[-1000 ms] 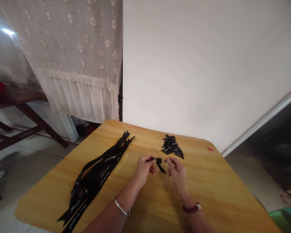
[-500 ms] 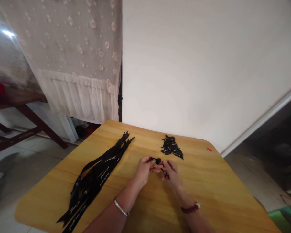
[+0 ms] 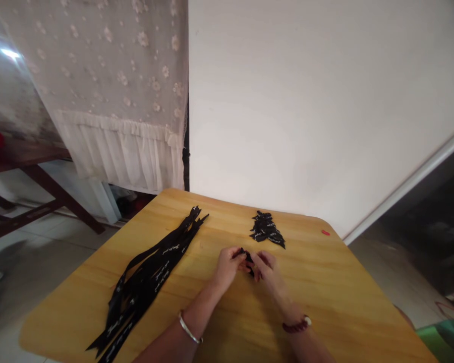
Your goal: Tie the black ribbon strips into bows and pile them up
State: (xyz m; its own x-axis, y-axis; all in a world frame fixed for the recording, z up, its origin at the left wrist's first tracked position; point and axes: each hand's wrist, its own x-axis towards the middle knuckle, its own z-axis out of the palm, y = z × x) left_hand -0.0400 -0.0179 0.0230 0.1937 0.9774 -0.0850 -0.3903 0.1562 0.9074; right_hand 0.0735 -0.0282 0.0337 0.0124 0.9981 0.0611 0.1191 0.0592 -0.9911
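- Yellow-toned wooden worktop point(image 3: 310, 302) fills the lower frame, its rounded far corners set against a white wall point(image 3: 306, 101), with a sheer floral lace curtain point(image 3: 98, 75) hanging beyond its far left corner.
- Dark wooden table frame point(image 3: 41, 176) stands on the tiled floor point(image 3: 49, 242) off the worktop's left side; a green object point(image 3: 442, 343) sits low beyond the near right corner.
- Long black ribbons point(image 3: 147, 287) with white script lie in a loose bundle, running from near the far edge down to the near left edge.
- Pile of short black ribbon pieces point(image 3: 267, 230) lies near the far edge, right of centre.
- Left hand point(image 3: 227, 267) and right hand point(image 3: 268, 272) meet near the worktop's centre, just in front of that pile and almost touching each other.
- Small black ribbon loop point(image 3: 247, 257) sits between the hands, partly hidden; left fingers point(image 3: 237, 255) and right fingers point(image 3: 263, 259) are pinched together on it.
- Silver bangle point(image 3: 189, 327) circles the left wrist; dark beaded bracelet point(image 3: 297, 324) circles the right.
- Tiny red item point(image 3: 326, 232) lies near the far right corner.
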